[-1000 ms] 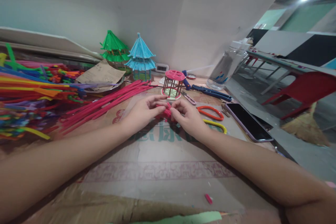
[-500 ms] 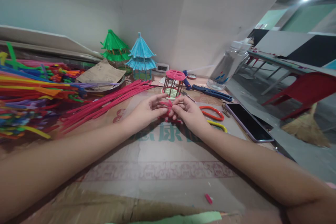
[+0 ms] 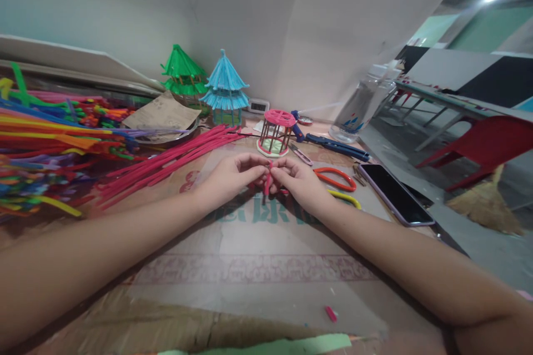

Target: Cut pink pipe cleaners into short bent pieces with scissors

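Note:
Between my fingertips is a short pink pipe cleaner piece (image 3: 267,184), pinched from both sides. My left hand (image 3: 235,176) closes on it with thumb and fingers, and my right hand (image 3: 296,178) grips it from the other side. Part of the piece is hidden by the fingers. Just beyond my hands stands a small round pavilion frame (image 3: 275,132) with a pink top ring, brown posts and a pale base. To the left lies a bundle of long pink pipe cleaners (image 3: 179,158). A tiny pink scrap (image 3: 331,313) rests near the front.
Green (image 3: 183,69) and blue pavilion models (image 3: 225,89) stand at the back. Many coloured pipe cleaners (image 3: 50,138) fill the left. Orange-handled scissors (image 3: 335,178), blue pliers (image 3: 337,146), a phone (image 3: 395,193) and a clear bottle (image 3: 360,102) lie or stand on the right.
The pink piece was bunched between the fingers; now a narrow length hangs straight down between my hands. The hands have stayed nearly in place, and the view has shifted slightly.

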{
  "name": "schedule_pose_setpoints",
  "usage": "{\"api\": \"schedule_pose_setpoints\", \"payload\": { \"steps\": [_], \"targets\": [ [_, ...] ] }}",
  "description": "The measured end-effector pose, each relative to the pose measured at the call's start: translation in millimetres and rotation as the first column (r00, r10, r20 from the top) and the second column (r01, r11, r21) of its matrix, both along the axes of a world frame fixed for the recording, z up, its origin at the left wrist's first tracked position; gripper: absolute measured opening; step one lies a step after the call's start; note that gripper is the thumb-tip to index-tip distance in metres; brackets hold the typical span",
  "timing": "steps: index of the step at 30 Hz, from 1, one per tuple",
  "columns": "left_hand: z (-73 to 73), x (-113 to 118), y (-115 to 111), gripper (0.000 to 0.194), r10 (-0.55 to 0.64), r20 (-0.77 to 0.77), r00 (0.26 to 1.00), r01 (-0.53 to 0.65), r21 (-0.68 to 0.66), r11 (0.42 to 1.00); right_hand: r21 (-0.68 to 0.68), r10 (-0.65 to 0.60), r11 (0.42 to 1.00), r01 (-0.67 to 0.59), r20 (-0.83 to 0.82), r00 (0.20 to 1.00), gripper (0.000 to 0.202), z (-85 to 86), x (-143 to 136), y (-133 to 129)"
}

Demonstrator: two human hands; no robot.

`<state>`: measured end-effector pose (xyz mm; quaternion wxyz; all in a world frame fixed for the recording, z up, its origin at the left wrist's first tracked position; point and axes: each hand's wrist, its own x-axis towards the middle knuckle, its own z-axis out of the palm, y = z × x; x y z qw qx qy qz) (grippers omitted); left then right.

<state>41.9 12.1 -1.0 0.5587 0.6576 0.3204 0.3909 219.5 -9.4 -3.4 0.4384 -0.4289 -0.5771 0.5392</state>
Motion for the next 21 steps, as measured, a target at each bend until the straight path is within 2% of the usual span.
{"api": "schedule_pose_setpoints", "payload": {
  "steps": [3, 8, 12, 14, 16, 17, 19, 20, 21],
  "targets": [
    [-1.2, 2.2, -2.9, 0.023, -0.031, -0.026, 0.999, 0.032, 0.053, 0.998, -0.003, -0.004, 1.0, 0.004, 0.03, 1.0, 0.021, 1.2, 1.1, 0.0],
    [-2.1, -1.8, -4.0, 0.03, -0.029, -0.145, 0.989, 0.063, 0.236, 0.97, 0.01, -0.037, 0.999, 0.038, -0.06, 0.997, 0.028, -1.5, 3.5, 2.0],
    [-3.0, -2.6, -4.8, 0.035, 0.029, -0.281, 0.959, 0.122, 0.505, 0.855, -0.015, -0.023, 1.0, 0.022, -0.055, 0.998, 0.029, -4.3, 2.9, 2.9],
    [-0.8, -2.7, -6.2, 0.033, 0.063, -0.313, 0.948, 0.137, 0.578, 0.805, -0.004, -0.039, 0.999, 0.039, -0.052, 0.998, 0.027, -2.5, 2.2, 2.1],
    [5.3, -5.3, -7.4, 0.032, 0.109, -0.347, 0.931, 0.135, 0.608, 0.783, 0.027, -0.06, 0.998, 0.061, -0.015, 0.998, 0.023, 3.6, 4.0, 0.6],
    [9.6, -7.9, -7.7, 0.03, 0.138, -0.386, 0.912, 0.144, 0.617, 0.774, 0.061, -0.067, 0.996, 0.064, 0.044, 0.997, 0.02, 8.3, 6.6, -0.2],
    [18.8, -15.8, -7.3, 0.023, 0.191, -0.513, 0.837, 0.206, 0.619, 0.757, 0.182, -0.075, 0.983, 0.023, 0.289, 0.954, 0.012, 20.2, 16.3, -1.7],
    [22.6, -20.6, -6.4, 0.018, 0.206, -0.601, 0.772, 0.269, 0.603, 0.751, 0.259, -0.089, 0.965, -0.039, 0.467, 0.88, 0.008, 26.4, 23.1, -2.2],
    [25.2, -25.5, -5.3, 0.016, 0.217, -0.661, 0.719, 0.315, 0.587, 0.745, 0.326, -0.115, 0.936, -0.135, 0.644, 0.756, 0.005, 32.2, 30.7, -2.4]
  ]
}}
